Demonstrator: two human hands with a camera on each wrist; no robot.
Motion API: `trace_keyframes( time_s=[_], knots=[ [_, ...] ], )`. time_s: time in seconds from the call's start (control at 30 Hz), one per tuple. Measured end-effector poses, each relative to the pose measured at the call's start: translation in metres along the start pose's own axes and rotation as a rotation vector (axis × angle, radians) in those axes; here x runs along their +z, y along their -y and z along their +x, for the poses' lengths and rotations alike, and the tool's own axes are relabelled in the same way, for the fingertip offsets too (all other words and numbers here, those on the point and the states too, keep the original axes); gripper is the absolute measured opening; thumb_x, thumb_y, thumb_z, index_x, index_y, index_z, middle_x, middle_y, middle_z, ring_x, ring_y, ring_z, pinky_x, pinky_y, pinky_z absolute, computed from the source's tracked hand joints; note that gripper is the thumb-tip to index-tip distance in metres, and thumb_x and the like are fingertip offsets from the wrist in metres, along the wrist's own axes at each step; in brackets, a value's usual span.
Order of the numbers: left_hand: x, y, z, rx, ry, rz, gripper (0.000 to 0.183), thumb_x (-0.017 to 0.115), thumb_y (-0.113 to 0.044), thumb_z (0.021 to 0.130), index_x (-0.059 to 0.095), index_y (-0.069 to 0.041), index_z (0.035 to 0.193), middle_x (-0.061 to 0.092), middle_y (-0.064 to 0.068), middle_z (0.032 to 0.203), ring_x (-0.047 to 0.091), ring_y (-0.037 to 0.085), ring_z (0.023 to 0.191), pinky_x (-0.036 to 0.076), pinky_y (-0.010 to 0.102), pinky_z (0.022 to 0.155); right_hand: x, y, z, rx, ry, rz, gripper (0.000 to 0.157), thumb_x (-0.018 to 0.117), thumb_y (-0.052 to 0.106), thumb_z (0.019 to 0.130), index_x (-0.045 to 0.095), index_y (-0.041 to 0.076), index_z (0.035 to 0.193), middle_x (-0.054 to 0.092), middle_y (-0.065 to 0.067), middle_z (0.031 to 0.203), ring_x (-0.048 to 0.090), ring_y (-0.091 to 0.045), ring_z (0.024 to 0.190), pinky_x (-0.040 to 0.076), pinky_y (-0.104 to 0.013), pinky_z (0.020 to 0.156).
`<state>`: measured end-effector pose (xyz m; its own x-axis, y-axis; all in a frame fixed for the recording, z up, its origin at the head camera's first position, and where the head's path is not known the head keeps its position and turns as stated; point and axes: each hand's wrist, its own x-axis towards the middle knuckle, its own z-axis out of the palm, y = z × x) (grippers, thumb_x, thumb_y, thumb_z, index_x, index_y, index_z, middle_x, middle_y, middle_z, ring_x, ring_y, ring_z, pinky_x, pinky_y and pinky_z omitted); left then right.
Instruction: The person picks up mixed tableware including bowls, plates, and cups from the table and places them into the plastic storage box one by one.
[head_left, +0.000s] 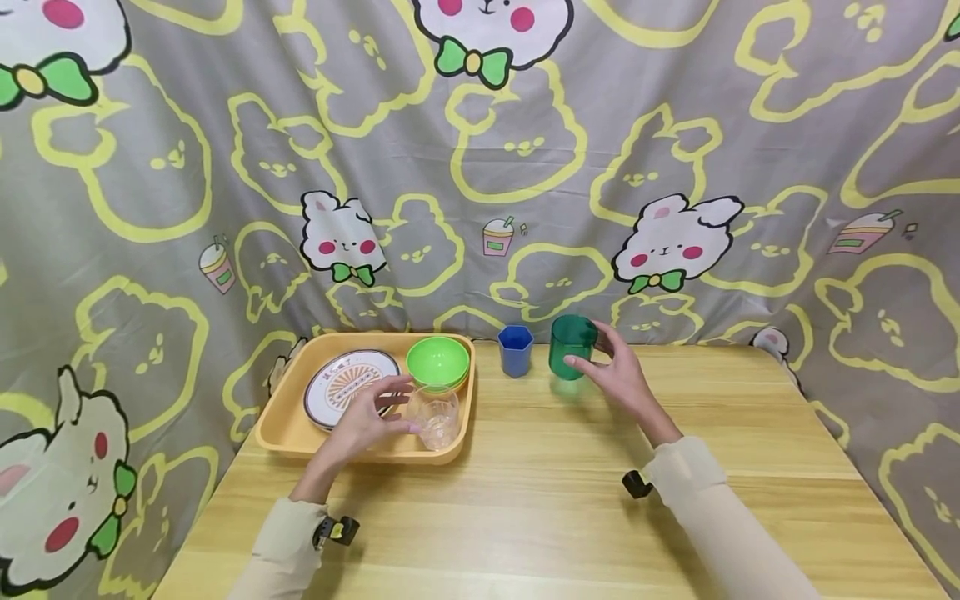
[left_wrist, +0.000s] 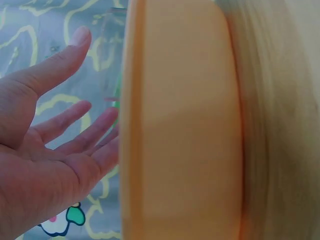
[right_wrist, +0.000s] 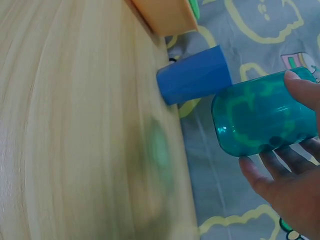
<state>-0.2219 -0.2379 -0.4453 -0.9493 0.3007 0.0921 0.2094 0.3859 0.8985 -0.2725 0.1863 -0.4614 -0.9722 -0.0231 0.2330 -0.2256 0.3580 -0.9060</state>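
Head view, green cup (head_left: 572, 346) in right hand (head_left: 618, 379)

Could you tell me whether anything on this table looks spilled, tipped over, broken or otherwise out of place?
Nothing stands out. The plate, green bowl and clear glass sit upright in the yellow tray; the blue cup stands on the table. The right hand holds the green cup just above the table.
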Motion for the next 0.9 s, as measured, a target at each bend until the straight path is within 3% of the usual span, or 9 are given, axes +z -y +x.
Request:
trace_keyframes(
  time_s=[0.17, 0.47, 0.7, 0.9],
  knots=[
    [-0.001, -0.003, 0.002, 0.050, -0.045, 0.017, 0.067, 0.085, -0.002, 0.082, 0.054, 0.007, 0.140, 0.059, 0.031, 0.134, 0.057, 0.051, 0.123, 0.047, 0.062, 0.102, -0.001, 0.006, -0.001, -0.035, 0.000, 0.003, 0.079, 0.082, 0.023, 0.090, 0.040, 0.004, 0.154, 0.055, -0.024, 0.140, 0.050, -0.041, 0.133, 0.046, -0.058, 0.108],
    [0.003, -0.011, 0.007, 0.098, -0.110, -0.065, 0.055, 0.081, -0.005, 0.088, 0.058, 0.000, 0.138, 0.057, 0.026, 0.139, 0.055, 0.045, 0.129, 0.042, 0.062, 0.109, -0.002, 0.019, -0.007, -0.059, 0.005, 0.055, 0.075, 0.082, 0.018, 0.090, 0.042, 0.006, 0.154, 0.055, -0.022, 0.139, 0.053, -0.036, 0.129, 0.053, -0.053, 0.100],
    [0.008, -0.018, 0.012, 0.137, -0.101, -0.092, 0.059, 0.081, -0.006, 0.088, 0.055, 0.000, 0.142, 0.056, 0.020, 0.144, 0.055, 0.041, 0.130, 0.041, 0.063, 0.109, 0.000, 0.036, -0.012, -0.091, 0.018, 0.086, 0.075, 0.082, 0.015, 0.090, 0.043, 0.009, 0.154, 0.056, -0.021, 0.137, 0.055, -0.034, 0.127, 0.053, -0.052, 0.101],
    [0.016, -0.023, 0.019, 0.173, -0.070, -0.152, 0.061, 0.079, -0.002, 0.089, 0.053, 0.001, 0.144, 0.052, 0.022, 0.148, 0.051, 0.048, 0.133, 0.039, 0.062, 0.112, 0.001, 0.043, -0.016, -0.065, 0.022, 0.111, 0.075, 0.080, 0.006, 0.089, 0.041, 0.003, 0.154, 0.054, -0.025, 0.139, 0.052, -0.038, 0.129, 0.053, -0.050, 0.100]
  ],
)
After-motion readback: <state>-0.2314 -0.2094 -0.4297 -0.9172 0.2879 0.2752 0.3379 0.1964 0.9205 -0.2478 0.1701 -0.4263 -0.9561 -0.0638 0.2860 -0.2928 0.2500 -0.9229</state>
